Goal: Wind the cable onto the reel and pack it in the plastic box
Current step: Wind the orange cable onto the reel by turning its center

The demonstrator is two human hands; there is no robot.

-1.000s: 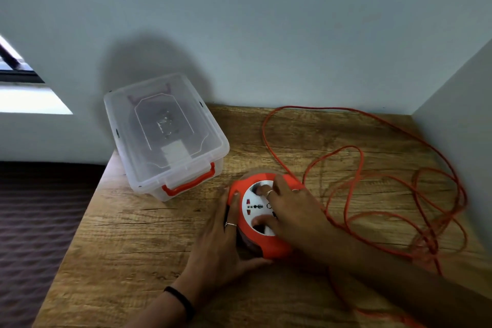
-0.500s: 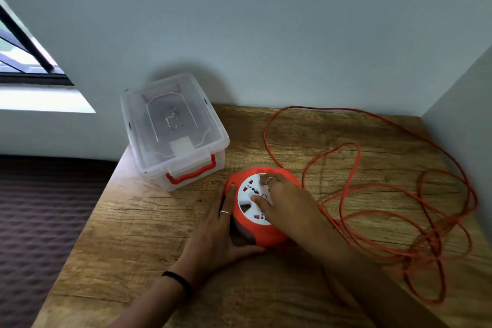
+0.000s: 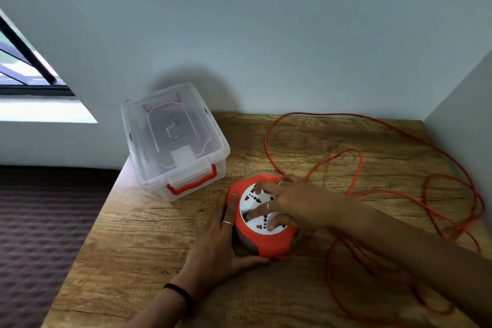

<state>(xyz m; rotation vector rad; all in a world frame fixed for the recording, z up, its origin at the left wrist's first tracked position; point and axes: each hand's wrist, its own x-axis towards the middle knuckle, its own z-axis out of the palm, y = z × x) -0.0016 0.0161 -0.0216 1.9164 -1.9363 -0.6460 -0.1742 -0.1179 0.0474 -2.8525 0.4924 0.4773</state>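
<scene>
Sitting flat on the wooden table, the round orange reel with its white socket face has both of the person's hands on it. The left hand cups the reel's near-left side, palm and fingers spread against the orange rim, thumb wrapped along the front edge; a dark band circles that wrist. The right hand lies on top of the white face from the right, fingers splayed and pressing down into the recesses among the sockets, not pinching anything. The orange cable is loose: it leaves the reel at the far side, loops up toward the wall, and sprawls in tangled coils over the right half of the table, some passing under the right forearm. How much of it sits on the reel I cannot tell. The clear plastic box with its lid on and an orange handle at the front stands just beside the reel, to its far left, near the table's corner and apart from both hands.
</scene>
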